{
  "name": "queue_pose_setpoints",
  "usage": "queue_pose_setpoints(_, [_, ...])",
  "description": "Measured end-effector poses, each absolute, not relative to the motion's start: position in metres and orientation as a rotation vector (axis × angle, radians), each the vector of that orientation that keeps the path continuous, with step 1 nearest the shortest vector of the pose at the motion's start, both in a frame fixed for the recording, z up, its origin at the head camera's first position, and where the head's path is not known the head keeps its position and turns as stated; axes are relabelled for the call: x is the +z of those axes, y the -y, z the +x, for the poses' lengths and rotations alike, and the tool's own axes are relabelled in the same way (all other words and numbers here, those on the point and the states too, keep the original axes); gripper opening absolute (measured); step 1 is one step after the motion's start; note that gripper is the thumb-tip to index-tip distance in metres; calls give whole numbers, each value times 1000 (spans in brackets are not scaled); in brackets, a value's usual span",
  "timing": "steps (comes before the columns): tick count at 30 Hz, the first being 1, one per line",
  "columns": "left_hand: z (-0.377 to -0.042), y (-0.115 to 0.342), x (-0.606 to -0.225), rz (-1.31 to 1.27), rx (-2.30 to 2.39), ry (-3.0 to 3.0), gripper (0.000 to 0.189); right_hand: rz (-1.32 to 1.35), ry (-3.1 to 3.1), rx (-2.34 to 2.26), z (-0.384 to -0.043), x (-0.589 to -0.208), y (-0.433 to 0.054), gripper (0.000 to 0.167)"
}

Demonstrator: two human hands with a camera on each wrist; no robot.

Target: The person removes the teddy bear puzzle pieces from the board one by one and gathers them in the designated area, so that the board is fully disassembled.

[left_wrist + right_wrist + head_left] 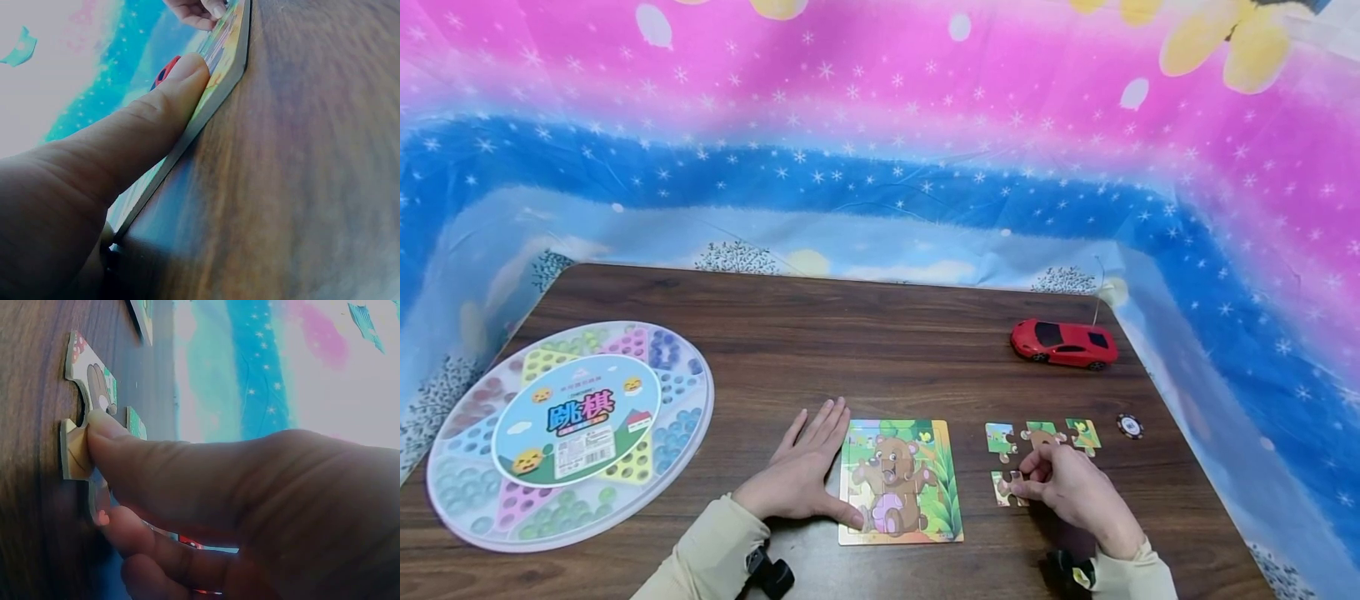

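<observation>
A bear jigsaw puzzle in a flat board lies in front of me. My left hand lies along its left side with fingers straight, its thumb resting on the board's edge. To the right, my right hand pinches a jigsaw piece between thumb and fingers. That piece is beside another jigsaw piece with a red spotted corner; whether they interlock I cannot tell. Further loose pieces lie just beyond the right hand: a blue-green one, a brown one and a green one.
A round Chinese checkers set takes up the table's left side. At the back right stands a red toy car with a thin antenna. A black-and-white chip lies right of the pieces. Printed cloth surrounds the table.
</observation>
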State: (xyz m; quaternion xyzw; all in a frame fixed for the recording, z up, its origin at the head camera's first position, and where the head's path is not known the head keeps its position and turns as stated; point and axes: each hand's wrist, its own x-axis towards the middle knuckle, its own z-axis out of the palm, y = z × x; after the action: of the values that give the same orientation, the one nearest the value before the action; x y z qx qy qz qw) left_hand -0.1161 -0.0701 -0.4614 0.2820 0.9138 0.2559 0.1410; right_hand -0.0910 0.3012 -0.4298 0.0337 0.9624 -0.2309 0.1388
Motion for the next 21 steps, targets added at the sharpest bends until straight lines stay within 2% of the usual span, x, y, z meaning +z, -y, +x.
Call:
queue_pose_setpoints(15, [-116,70,-462,811,735,-2644,136,14,-2884,-517,-87,-422,-294,22])
queue_pose_setpoints(21, [-116,69,-463,809,725,-2653,136,-115,-2854,-781,-89,-424,-284,20])
